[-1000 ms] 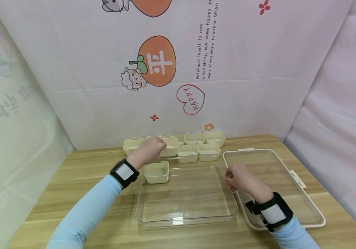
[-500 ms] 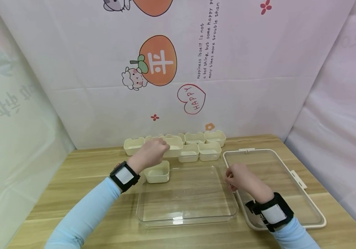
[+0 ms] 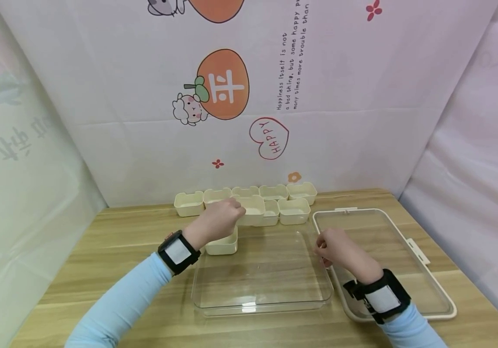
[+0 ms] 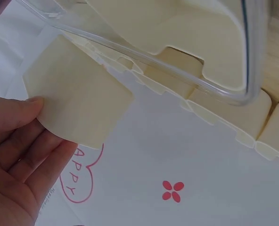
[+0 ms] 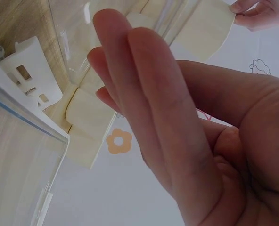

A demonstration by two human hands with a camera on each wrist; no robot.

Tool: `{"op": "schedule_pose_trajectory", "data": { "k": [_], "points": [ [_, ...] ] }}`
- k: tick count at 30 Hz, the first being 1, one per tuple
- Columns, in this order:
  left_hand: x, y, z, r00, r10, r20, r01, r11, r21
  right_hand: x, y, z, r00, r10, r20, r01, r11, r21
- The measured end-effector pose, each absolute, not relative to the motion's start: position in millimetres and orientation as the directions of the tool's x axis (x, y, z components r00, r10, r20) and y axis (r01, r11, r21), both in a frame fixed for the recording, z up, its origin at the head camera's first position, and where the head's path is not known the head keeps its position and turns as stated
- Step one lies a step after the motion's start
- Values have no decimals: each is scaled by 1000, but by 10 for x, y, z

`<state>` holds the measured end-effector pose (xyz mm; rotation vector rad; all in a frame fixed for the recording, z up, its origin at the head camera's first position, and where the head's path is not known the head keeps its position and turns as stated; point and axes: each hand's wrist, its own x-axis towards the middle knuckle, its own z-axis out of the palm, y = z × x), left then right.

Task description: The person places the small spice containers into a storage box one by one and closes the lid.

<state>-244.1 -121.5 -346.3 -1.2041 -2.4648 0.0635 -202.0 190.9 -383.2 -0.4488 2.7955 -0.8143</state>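
Note:
My left hand [image 3: 218, 220] grips a small cream plastic bin [image 3: 252, 209] by its left side, above the far edge of a clear plastic box [image 3: 262, 306]. In the left wrist view, thumb and fingers pinch the edge of this bin [image 4: 78, 89]. Another cream bin [image 3: 222, 248] stands in the box's far left corner, partly behind my left hand. My right hand [image 3: 340, 251] stays by the box's right wall, fingers loosely extended in the right wrist view with nothing between them. Whether it touches the wall, I cannot tell.
Several cream bins [image 3: 189, 204] line the back of the wooden table [image 3: 136, 299], with others [image 3: 294, 211] in front at the right. A clear lid with a white rim [image 3: 440, 296] and side clips lies right of the box, under my right hand. Printed cloth [image 3: 340, 145] hangs behind.
My left hand has carried the cream bin rightward and slightly nearer, from the bin row toward the box. My right hand has stayed in place.

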Motion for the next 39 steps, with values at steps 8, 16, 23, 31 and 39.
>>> {"op": "schedule_pose_trajectory", "data": {
  "k": [8,16,23,31,39],
  "points": [
    [-2368,-1126,-3466,-545,767,338,742,629,-231,-2025,1921,-3843,-938,-334,-97,-226,798,-558],
    [-2314,-1074,-3493,-542,780,313,755,615,-226,-2028,1925,-3827,-935,-339,-103,-227,796,-561],
    [-2246,-1041,-3504,-566,777,275,758,622,-199,-2027,1924,-3824,-933,-344,-106,-235,805,-544],
    [-2235,-1008,-3564,-569,779,264,757,621,-203,-2031,1924,-3847,-934,-342,-104,-231,800,-554],
    [-2227,-964,-3601,-556,785,271,768,611,-193,-2039,1923,-3833,-934,-339,-117,-225,806,-547]
  ]
}}
